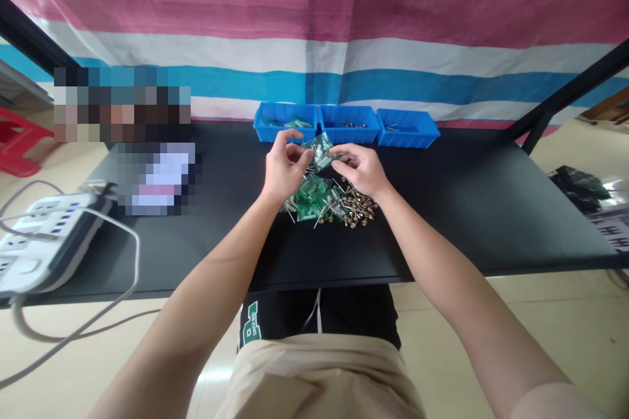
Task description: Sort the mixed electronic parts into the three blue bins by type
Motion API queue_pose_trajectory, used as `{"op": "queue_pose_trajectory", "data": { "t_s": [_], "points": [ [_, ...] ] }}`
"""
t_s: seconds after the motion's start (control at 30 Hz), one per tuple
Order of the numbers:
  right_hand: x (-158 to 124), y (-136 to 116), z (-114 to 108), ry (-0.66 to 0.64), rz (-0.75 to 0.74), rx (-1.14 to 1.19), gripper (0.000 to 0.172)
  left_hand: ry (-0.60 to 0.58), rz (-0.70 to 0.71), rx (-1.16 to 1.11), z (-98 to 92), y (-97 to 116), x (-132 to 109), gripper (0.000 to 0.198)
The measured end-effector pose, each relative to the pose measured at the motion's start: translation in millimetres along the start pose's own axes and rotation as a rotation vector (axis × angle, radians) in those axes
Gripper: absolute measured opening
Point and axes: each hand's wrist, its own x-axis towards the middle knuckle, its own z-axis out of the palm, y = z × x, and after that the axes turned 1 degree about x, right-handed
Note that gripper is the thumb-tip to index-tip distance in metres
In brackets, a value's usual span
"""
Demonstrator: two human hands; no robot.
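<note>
A small clear plastic bag (322, 152) with pale pieces inside is held up between my two hands, over a pile on the black table. My left hand (282, 167) pinches its left side between thumb and finger. On the other side, my right hand (364, 170) grips the right edge with its fingertips. Below lie several green-tinted small bags (312, 193) of pale pieces. Beside them, under my right hand, is a loose heap of brass-headed screws or pins (360, 208), with thin silvery pins mixed in.
Behind my hands stand a left blue bin (286, 135) with small bags, a middle blue bin (351, 136) with brass-headed pieces and a right blue bin (409, 138) with a few thin pins. A white power strip (44, 242) with cables sits at the table's left end.
</note>
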Motion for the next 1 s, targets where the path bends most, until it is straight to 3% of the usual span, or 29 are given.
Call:
{"op": "queue_pose_trajectory", "data": {
  "t_s": [0.1, 0.27, 0.4, 0.67, 1.0],
  "points": [
    [1.0, 1.5, 1.4, 0.010, -0.004, -0.021, 0.037, 0.071, 0.029, 0.065, 1.4, 0.0, 0.2, 0.021],
    [3.6, 6.1, 1.7, 0.027, -0.008, -0.083, 0.042, 0.193, 0.060, 0.158, -0.9, -15.8, 13.4, 0.034],
    [4.3, 9.2, 2.7, -0.016, -0.019, -0.157, 0.042, 0.132, 0.105, 0.306, -6.9, -28.3, 28.0, 0.054],
    [1.9, 10.0, 6.0, -0.066, -0.080, -0.309, 0.043, -0.083, -0.059, 0.525, -8.5, -34.3, 40.8, 0.068],
    [-1.0, 4.7, 4.5, -0.210, -0.146, -0.458, 0.045, -0.010, -0.101, 0.605, -12.1, -19.6, 33.8, 0.067]
  ]
}}
